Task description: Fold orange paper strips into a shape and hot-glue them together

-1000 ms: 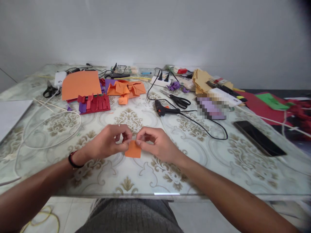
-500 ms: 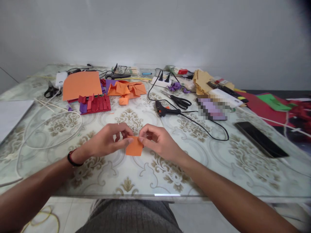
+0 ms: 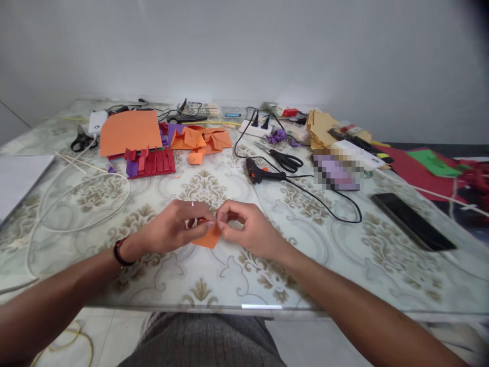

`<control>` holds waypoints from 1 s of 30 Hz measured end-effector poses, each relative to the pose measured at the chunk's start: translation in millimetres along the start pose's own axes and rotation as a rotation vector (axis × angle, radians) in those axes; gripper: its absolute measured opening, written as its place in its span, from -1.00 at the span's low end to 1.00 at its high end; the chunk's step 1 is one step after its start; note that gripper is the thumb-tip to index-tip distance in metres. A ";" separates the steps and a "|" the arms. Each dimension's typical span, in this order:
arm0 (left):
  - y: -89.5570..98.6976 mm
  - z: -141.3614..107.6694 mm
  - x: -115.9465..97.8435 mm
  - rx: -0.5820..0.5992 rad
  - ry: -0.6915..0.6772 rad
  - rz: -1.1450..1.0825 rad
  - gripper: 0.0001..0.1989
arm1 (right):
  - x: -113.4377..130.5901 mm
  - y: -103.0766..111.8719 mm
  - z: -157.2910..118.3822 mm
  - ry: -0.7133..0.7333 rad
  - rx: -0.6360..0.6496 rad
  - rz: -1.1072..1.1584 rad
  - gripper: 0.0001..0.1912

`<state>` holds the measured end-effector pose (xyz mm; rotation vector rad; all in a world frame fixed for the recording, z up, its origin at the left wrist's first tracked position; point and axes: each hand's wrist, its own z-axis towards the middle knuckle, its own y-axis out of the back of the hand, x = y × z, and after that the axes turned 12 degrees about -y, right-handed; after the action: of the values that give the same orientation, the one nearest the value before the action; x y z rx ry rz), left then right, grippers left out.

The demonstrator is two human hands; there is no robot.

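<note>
A small orange paper piece [image 3: 208,238] is pinched between both hands, above the patterned table near its front. My left hand [image 3: 179,224] grips its upper left part between thumb and fingers. From the other side, my right hand [image 3: 244,224] pinches the upper right corner, its fingertips almost touching those of the left. The paper's top edge is partly hidden by the fingers. Beyond the hands lie a folded red paper strip [image 3: 156,161] and a heap of folded orange pieces [image 3: 202,138].
A black glue gun [image 3: 263,172] and black scissors [image 3: 286,160] lie beyond my right hand. A dark phone [image 3: 412,221] rests at the right. Orange sheets [image 3: 132,132] lie at the back left, and a white cable [image 3: 82,229] loops at the left.
The small orange paper has tilted and shifted slightly left, with more of it covered by my left hand. My fingertips have come closer together.
</note>
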<state>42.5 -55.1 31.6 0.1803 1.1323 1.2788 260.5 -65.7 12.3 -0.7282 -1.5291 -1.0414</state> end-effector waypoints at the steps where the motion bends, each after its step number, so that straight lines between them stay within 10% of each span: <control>1: 0.2 0.3 -0.2 -0.008 -0.022 0.007 -0.86 | -0.4 0.4 0.0 0.008 -0.004 -0.006 -0.93; 18: 12.3 -1.1 10.4 -0.174 0.299 -0.090 -0.80 | -0.1 11.5 2.9 -0.009 -0.021 0.070 -0.95; 30: -3.1 -3.4 5.7 0.026 0.225 -0.026 -0.75 | -0.6 3.1 0.8 -0.024 -0.058 0.041 -0.89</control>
<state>41.2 -53.0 24.7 0.0407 1.3394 1.2844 262.9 -63.6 12.4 -0.8109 -1.5036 -1.0534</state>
